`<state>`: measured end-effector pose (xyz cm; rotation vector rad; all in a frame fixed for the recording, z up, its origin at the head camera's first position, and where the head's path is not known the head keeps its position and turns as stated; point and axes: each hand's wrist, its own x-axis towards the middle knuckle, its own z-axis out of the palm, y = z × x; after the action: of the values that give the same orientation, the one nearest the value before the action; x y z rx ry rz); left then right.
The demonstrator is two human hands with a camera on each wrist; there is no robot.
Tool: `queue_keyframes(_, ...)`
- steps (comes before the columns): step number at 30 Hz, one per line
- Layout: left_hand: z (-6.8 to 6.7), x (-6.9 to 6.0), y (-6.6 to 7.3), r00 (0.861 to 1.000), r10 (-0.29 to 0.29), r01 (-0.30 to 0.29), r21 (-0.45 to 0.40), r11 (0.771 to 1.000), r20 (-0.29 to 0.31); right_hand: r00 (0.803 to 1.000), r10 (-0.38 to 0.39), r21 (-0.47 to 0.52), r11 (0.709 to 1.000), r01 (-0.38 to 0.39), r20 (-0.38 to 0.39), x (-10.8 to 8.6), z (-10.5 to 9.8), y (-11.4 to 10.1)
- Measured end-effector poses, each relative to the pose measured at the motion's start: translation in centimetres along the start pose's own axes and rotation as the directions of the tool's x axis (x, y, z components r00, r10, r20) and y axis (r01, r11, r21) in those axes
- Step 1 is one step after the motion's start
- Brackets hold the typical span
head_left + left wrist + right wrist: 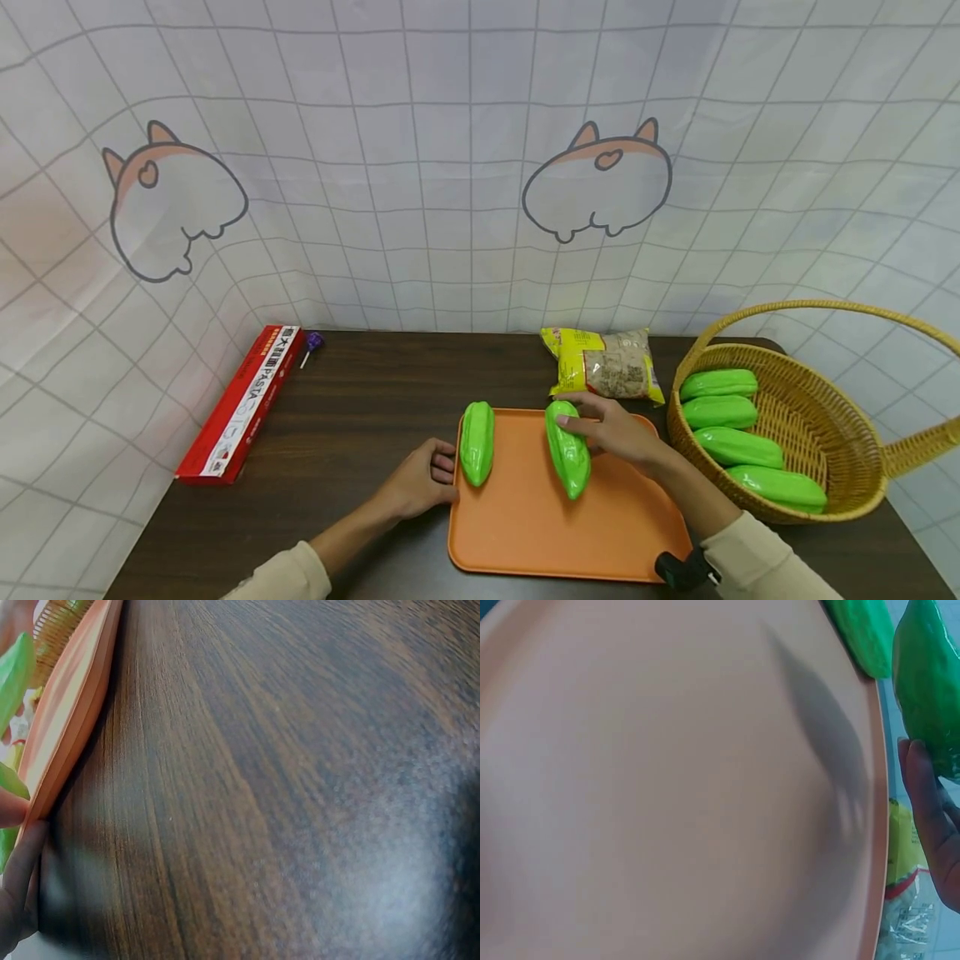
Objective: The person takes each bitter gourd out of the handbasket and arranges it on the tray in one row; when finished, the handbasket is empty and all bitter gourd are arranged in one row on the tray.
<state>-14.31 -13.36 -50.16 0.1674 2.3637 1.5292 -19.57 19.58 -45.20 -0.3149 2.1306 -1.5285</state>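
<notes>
The left hand (420, 482) grips the left rim of the orange tray (525, 533), while the right hand (611, 429) holds a ridged green fruit (567, 450) above it — clear of the surface, its shadow falling there. A second green fruit (477, 444) lies along the tray's left side, and a yellow packet (603, 364) rests just beyond the far edge. Farther out on the dark tabletop (360, 392) stand a wicker basket (832, 408) at right — four similar fruits (738, 448) inside — and, at left, a red pasta box (243, 400) beside a purple lollipop (314, 340).

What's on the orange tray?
One green fruit lies by the left edge of the tray; the right hand holds a second fruit above. What's under the first is hidden.
</notes>
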Motion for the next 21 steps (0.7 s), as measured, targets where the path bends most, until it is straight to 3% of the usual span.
queue_keyframes(8,0.1,0.1,0.0,1.0,-0.004,0.004,0.009,1.0,0.001,1.0,0.017,0.012,1.0,-0.016,-0.02,0.8,0.5,0.0)
queue_keyframes(21,0.1,0.2,-0.2,1.0,0.01,-0.01,0.03,0.999,0.005,0.999,0.037,0.041,0.998,-0.039,0.036,2.6,2.1,0.5)
